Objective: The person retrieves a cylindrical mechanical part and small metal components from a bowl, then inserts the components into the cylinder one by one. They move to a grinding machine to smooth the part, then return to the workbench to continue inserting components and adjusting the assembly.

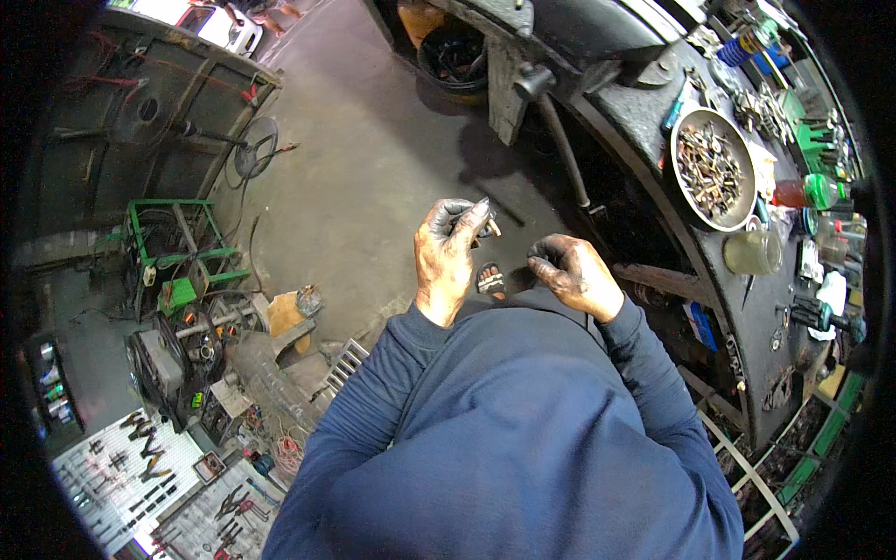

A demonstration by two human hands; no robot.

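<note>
Pinching a small metal part (495, 227) btwn thumb & fingers, L hand (446, 250) is out in front of the body; R hand (576, 276) is curled nearby, can't tell if it's holding anything. Prob best: firm but light pinch, pale end left clear, R hand brought in to steady it. Farther off, bowl (749, 173) w/ loose bolts (709, 166) sits near the workbench's (767, 338) person-side edge; handy for catching drops, I'd say.

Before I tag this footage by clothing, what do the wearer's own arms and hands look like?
The left sleeve and right sleeve are long, navy and plain, reaching the wrists. The left hand and right hand are ungloved, with grimy smudges on the fingers.
</note>
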